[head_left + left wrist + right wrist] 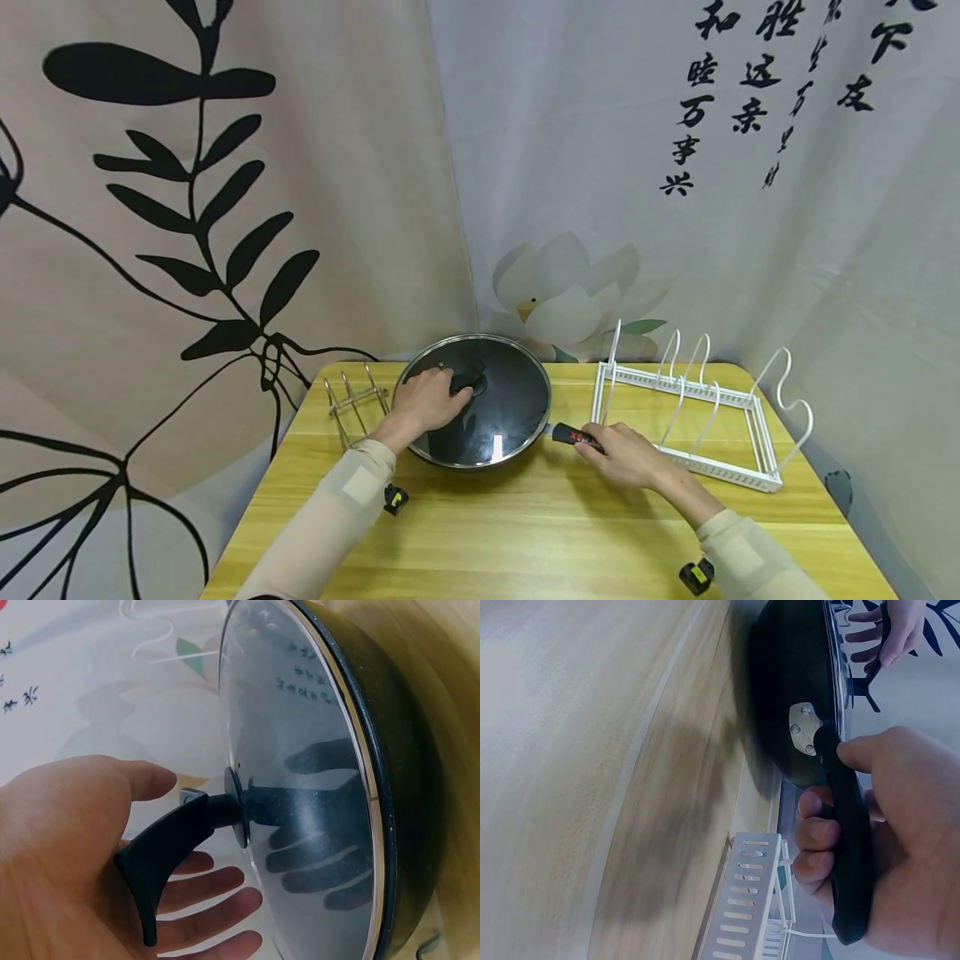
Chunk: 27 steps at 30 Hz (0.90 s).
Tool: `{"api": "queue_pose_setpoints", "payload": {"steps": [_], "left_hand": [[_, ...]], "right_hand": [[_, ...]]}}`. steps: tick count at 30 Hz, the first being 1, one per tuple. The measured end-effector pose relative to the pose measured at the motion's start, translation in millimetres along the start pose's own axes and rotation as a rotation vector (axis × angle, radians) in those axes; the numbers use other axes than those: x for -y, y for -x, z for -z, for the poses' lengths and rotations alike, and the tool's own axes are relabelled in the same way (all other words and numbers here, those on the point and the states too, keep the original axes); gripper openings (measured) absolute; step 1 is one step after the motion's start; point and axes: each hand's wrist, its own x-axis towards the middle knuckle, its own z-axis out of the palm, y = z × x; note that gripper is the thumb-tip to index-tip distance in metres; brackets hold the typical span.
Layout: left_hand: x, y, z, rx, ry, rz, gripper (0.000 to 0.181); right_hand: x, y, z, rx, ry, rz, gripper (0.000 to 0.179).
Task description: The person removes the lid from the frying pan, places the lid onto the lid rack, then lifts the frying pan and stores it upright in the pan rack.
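Note:
A dark frying pan (784,682) covered by a glass lid (504,417) stands at the middle back of the table. My left hand (427,400) is at the lid's black knob (166,836). In the left wrist view the knob lies against the palm, while the thumb stands apart and the fingers extend past it, not closed round it. My right hand (626,454) grips the pan's black handle (849,855), fingers wrapped underneath and thumb along the top near the riveted bracket (804,729). What the pan holds cannot be made out.
Left of the pan stands a small metal wire rack (352,404). A white rack (720,473) with tall wire dividers sits at the right, close to my right hand. The wooden table (480,542) meets a printed curtain (360,167) at its back edge.

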Motion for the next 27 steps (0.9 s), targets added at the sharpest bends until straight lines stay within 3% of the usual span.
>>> {"api": "queue_pose_setpoints", "payload": {"steps": [11, 27], "left_hand": [[-1.7, -5.0, -9.9, -0.016, -0.011, 0.006, 0.062], [-11.0, -9.0, -10.3, -0.051, -0.020, 0.025, 0.046]], "right_hand": [[1, 0.1, -1, -0.010, 0.014, 0.009, 0.022], [1, -0.3, 0, -0.005, 0.008, 0.005, 0.021]]}}
